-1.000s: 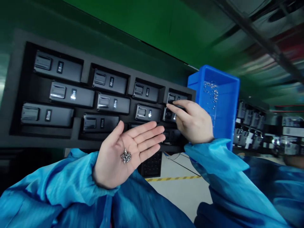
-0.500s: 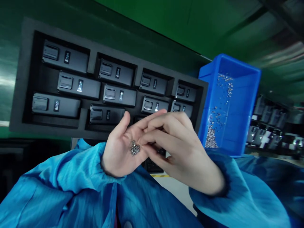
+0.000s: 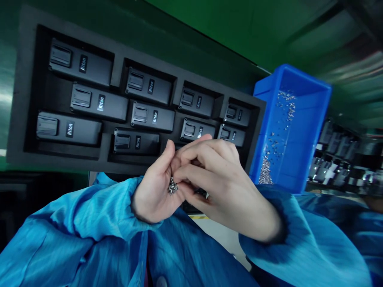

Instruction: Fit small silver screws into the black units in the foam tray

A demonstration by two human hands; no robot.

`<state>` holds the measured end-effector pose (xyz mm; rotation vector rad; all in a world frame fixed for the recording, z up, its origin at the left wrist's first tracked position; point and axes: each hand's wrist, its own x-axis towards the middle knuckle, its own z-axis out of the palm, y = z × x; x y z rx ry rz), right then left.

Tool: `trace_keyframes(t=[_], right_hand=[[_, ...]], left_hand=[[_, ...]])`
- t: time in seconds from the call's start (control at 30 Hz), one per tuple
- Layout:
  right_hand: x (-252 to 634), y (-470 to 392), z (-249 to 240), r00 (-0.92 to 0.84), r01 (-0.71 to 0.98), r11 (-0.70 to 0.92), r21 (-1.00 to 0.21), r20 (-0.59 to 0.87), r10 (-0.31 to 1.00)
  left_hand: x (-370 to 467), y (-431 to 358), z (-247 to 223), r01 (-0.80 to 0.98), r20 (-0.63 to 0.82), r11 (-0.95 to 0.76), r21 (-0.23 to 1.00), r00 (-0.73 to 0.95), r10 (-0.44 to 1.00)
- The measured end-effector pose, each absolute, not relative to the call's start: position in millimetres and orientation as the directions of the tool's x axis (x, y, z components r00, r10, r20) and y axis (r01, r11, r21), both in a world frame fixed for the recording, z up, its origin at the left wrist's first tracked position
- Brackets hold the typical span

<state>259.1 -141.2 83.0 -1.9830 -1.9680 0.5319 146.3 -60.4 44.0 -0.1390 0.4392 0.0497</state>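
My left hand (image 3: 155, 189) is cupped palm up, its thumb raised, holding a small heap of silvery screws (image 3: 172, 186). Over that palm reaches my right hand (image 3: 218, 183), thumb and fingers drawn together in a pinch at the edge of the heap. Whatever lies between those right fingertips is hidden. The right hand also covers most of the left fingers. Just beyond both hands is a black foam tray (image 3: 16, 119) holding several dark grey cases (image 3: 136, 141) marked "Riton".
A blue plastic bin (image 3: 311, 131) with many loose screws (image 3: 265, 171) stands at the tray's right end. Farther right are several dark units with shiny parts (image 3: 321, 169). The tray rests on a green surface (image 3: 209, 24).
My left palm has curled and its thumb has moved closer to the right hand, so less of the screw heap shows. The right hand remains pinched over it. The view has shifted slightly.
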Motion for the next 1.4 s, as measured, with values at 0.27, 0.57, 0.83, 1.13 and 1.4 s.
trace_keyframes(t=[0.27,0.57,0.83,1.13,1.4], right_hand=[[260.4,-141.7,79.4,-0.028,0.888,-0.002,-0.460,-0.060,0.998],[265.9,-141.3,82.8,-0.015,0.865,-0.009,-0.502,-0.044,0.999],[270.6,-145.1,90.3,0.011,0.826,0.004,-0.564,0.023,1.000],[380.6,-132.1,60.1,0.266,0.964,-0.244,-0.108,0.400,0.877],[415.6,-118.9,24.0,0.206,0.971,-0.228,0.077,0.223,0.953]], left_hand=[[147.7,-59.0,41.7,-0.039,-0.466,0.990,-0.135,0.884,-0.029],[149.0,-58.4,41.7,-0.033,-0.449,0.986,-0.162,0.892,-0.044],[148.8,-60.5,34.9,-0.075,-0.419,0.969,-0.237,0.907,-0.032],[144.7,-59.2,32.2,-0.037,-0.380,0.966,-0.254,0.923,-0.064],[144.7,-58.7,27.4,-0.026,-0.368,0.963,-0.269,0.926,-0.078]])
